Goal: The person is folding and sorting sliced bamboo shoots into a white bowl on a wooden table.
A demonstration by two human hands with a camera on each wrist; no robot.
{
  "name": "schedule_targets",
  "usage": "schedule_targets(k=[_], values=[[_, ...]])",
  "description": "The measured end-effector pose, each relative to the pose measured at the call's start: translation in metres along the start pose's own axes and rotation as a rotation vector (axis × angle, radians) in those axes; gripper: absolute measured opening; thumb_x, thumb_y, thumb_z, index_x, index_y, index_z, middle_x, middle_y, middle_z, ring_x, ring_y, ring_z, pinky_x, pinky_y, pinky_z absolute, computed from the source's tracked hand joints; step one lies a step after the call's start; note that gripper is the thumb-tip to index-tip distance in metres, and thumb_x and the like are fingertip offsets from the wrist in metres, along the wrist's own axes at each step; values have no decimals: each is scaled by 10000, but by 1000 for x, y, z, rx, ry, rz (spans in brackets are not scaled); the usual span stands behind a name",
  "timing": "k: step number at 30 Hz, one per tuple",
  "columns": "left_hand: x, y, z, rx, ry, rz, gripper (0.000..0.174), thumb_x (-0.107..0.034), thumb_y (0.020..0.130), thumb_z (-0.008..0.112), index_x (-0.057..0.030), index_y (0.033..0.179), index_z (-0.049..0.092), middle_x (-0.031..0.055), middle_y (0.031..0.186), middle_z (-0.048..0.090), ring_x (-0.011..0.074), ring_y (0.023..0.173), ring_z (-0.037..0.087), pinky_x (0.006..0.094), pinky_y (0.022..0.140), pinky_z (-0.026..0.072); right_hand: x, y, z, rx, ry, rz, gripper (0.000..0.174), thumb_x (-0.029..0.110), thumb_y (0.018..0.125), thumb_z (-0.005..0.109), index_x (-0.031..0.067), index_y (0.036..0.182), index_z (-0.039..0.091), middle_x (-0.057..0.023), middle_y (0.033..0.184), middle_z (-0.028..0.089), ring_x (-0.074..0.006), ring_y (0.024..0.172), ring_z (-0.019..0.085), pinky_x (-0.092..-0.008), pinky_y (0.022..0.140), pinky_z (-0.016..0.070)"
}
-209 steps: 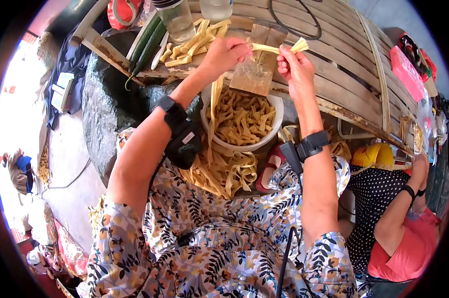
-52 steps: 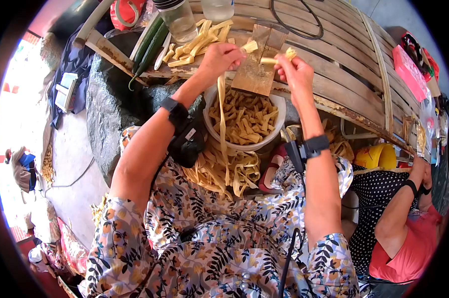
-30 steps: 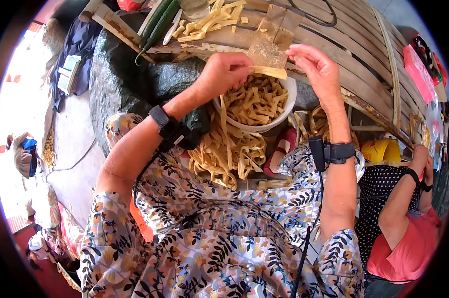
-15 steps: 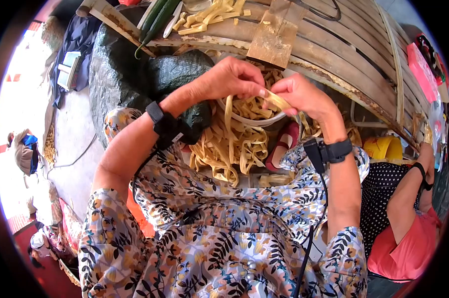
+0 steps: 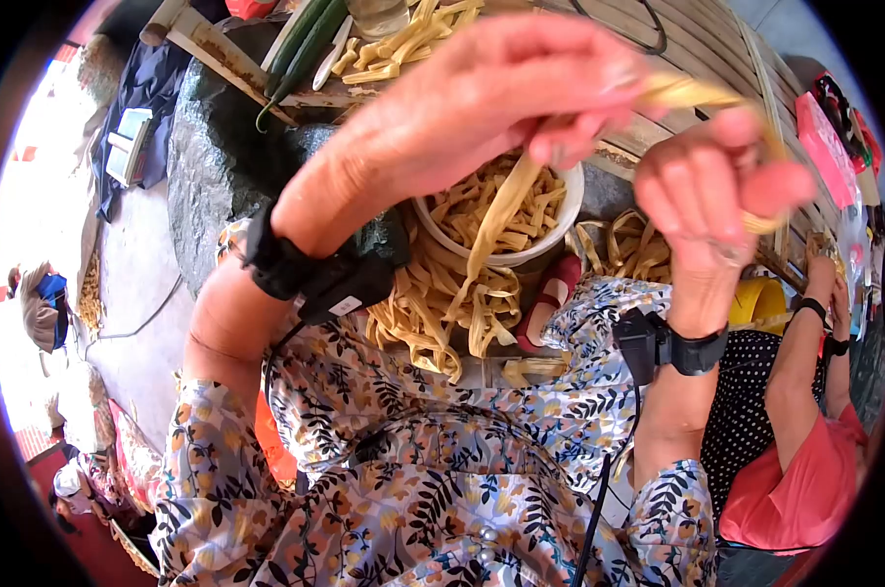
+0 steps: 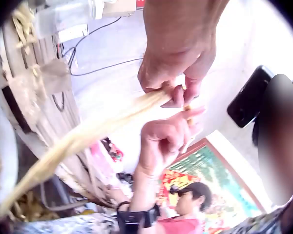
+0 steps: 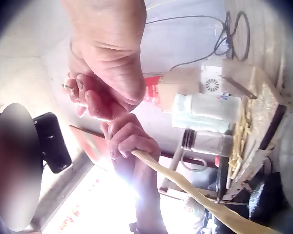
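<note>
A long, pliable pale-yellow strip point(image 5: 496, 220) trails from my left hand point(image 5: 521, 108) down over the white bucket. My left fingers grip it, and a twisted length stretches on to my right hand point(image 5: 707, 186), where it loops round the curled fingers. Both hands are raised close to the head camera. In the left wrist view, the strip point(image 6: 83, 134) runs up to my left hand point(image 6: 178, 53), with my right hand point(image 6: 161, 141) right beside it. The right wrist view shows the strip point(image 7: 185, 183) leaving my left fist point(image 7: 134, 139); my right fingers partly hide their end.
The white bucket point(image 5: 575, 191) holds many short yellow pieces, with a heap of loose strips point(image 5: 433, 303) below. On the slatted bench point(image 5: 697, 29) lie more pieces point(image 5: 413, 39) and green cucumbers point(image 5: 310, 49). Another person point(image 5: 795, 470) sits at the right.
The short folded piece has left my hands. Both hands have risen towards the head camera and to the right, now with the long strip drawn up and looped at my right hand.
</note>
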State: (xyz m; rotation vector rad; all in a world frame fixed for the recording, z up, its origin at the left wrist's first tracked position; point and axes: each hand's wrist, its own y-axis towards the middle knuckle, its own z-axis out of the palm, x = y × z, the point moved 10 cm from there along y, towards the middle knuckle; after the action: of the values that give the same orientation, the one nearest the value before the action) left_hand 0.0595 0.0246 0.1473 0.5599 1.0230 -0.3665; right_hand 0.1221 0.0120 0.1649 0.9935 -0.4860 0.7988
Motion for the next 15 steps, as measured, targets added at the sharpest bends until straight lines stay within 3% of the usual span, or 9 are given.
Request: schedule_targets(k=[2,3,5,8,11,13,14,15], values=[[-21,12,10,-1,3,155,172,-155,862,535,7,897,579,3,680,528,39,524,403,179,464,326,13,9,6,49,-42,-41,564,441,833,507,57,1240,436,70,482,467,-24,390,346,-178,423,303],[-15,16,5,66,16,191,148,-134,857,540,3,893,585,21,688,555,51,536,444,184,483,369,9,7,-4,-36,-119,-22,584,460,841,472,26,1229,437,74,463,421,-26,387,314,-185,420,280],[10,12,-23,-91,496,123,218,-208,914,447,-30,954,566,9,729,544,65,610,473,188,554,394,2,2,-25,-202,-267,34,641,499,858,403,-37,1206,439,82,424,329,-28,381,249,-201,414,234],[48,-5,-54,-111,688,60,235,-213,922,428,-21,945,562,11,733,545,68,651,489,207,620,423,-29,-27,-64,-420,-339,164,588,472,855,443,-50,1114,515,81,425,315,-23,385,256,-200,409,234],[71,-17,-58,-129,135,-224,236,-213,921,431,-16,962,555,9,738,548,73,666,491,212,652,423,-49,-35,-66,-436,-361,250,595,493,822,503,-54,1052,552,77,428,319,-16,393,276,-198,402,234],[75,-19,-59,-58,-28,-213,235,-214,918,438,-19,994,544,-4,736,536,76,669,489,219,657,423,-55,-41,-67,-449,-438,299,618,517,795,538,-58,1021,565,74,426,317,-11,403,295,-193,399,231],[78,-19,-59,-39,-90,-208,237,-219,918,437,-22,999,542,-7,734,531,77,673,489,220,659,424,-55,-41,-62,-425,-429,351,580,474,763,611,-43,1023,578,63,516,452,-3,443,346,-168,406,257],[78,-20,-57,-23,-152,-203,239,-223,918,436,-25,1004,541,-10,731,527,78,676,490,222,661,425,-55,-38,-57,-426,-451,365,553,443,761,625,-36,1032,578,51,575,492,-2,457,361,-160,410,267]])
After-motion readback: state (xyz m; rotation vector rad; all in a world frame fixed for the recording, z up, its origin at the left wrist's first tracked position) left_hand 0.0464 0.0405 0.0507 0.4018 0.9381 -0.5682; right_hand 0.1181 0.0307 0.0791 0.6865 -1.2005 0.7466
